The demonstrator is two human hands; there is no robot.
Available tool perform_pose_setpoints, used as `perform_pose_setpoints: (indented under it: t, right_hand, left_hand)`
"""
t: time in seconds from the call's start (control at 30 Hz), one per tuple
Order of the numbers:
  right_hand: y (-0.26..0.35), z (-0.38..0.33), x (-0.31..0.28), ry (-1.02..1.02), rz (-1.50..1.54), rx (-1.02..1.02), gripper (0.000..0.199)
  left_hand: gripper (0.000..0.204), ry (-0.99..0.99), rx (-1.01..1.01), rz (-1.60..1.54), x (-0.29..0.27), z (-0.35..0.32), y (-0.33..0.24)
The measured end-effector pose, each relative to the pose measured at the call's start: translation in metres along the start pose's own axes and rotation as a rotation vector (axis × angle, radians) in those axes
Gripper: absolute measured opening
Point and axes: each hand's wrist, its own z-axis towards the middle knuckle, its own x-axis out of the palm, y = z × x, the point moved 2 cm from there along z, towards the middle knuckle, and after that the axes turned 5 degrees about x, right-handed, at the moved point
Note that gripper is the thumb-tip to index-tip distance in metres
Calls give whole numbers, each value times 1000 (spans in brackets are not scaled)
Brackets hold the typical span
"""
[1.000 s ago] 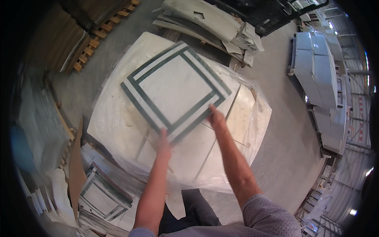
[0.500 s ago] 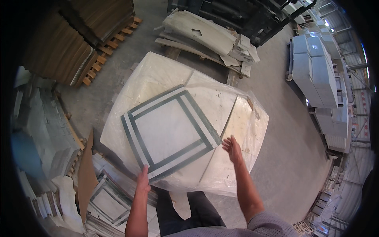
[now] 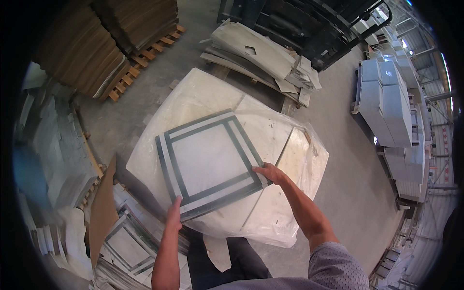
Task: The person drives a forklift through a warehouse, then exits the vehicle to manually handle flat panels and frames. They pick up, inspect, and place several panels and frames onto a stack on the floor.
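Note:
A square stone tile [image 3: 207,157], white with dark green border strips, lies over a large pale stack wrapped in clear plastic [image 3: 140,152]. Its near edge shows some thickness; whether it is fully resting on the wrap I cannot tell. At the near left corner my left hand [image 3: 175,213] grips the edge, thumb on top and fingers hidden beneath. My right hand [image 3: 270,173] is closed round the right corner, its thumb lying across the green strip.
A similar framed tile [image 3: 128,246] leans low at the left behind a brown cardboard sheet [image 3: 102,217]. Beyond the wrapped stack lie pale broken slabs [image 3: 253,50] on a pallet, with a dark forklift [image 3: 290,29] behind. White blocks [image 3: 384,101] stand at right, brown sheet stacks [image 3: 82,48] far left.
My right hand has moved in from beside the tile and taken hold of its right corner. The tile has turned slightly, and its near edge shows more. My left hand keeps its corner.

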Motion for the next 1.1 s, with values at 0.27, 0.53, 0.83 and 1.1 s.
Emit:
perform_pose_setpoints:
  t: [0.27,0.53,0.83,1.1]
  right_hand:
    - [36,-80,20,-74,21,-111,54]
    - [51,-186,23,-5,-168,128,66]
    - [37,-298,77,144,-251,182,52]
    - [67,-307,175,113,-227,533,42]
  left_hand:
    - [48,131,19,-15,-24,-35,-60]
    - [38,41,-247,-32,-48,-149,-84]
    - [39,-6,-333,-227,-114,-302,-7]
    - [39,-187,-443,-596,-192,-391,61]
